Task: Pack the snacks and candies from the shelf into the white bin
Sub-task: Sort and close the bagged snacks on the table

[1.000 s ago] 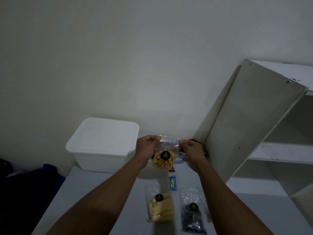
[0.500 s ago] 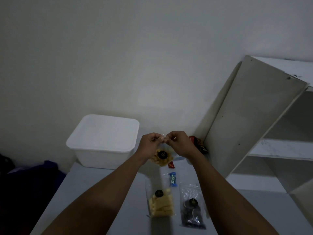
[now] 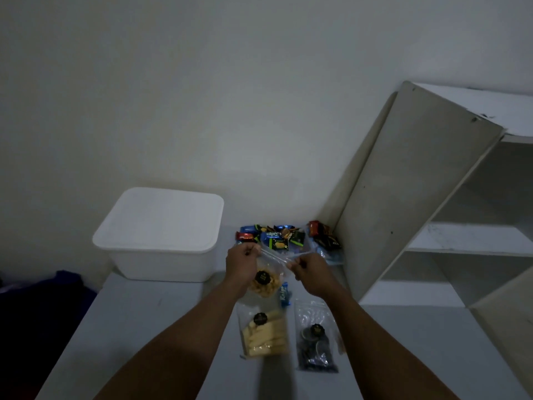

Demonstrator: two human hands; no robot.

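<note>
Both forearms reach forward and angle in toward each other. The left hand (image 3: 241, 265) and right hand (image 3: 313, 274) each pinch a top corner of the clear snack bag (image 3: 266, 284) with curled fingers, pulling its top edge taut. The bag hangs just above the table (image 3: 138, 327), right of the white bin (image 3: 161, 264).

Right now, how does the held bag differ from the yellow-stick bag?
The held bag contains orange-brown pieces; the yellow-stick bag, pale sticks. The left hand and right hand pinch the held bag's top; the yellow-stick bag lies untouched on the table. Both are clear with dark round labels.
</note>
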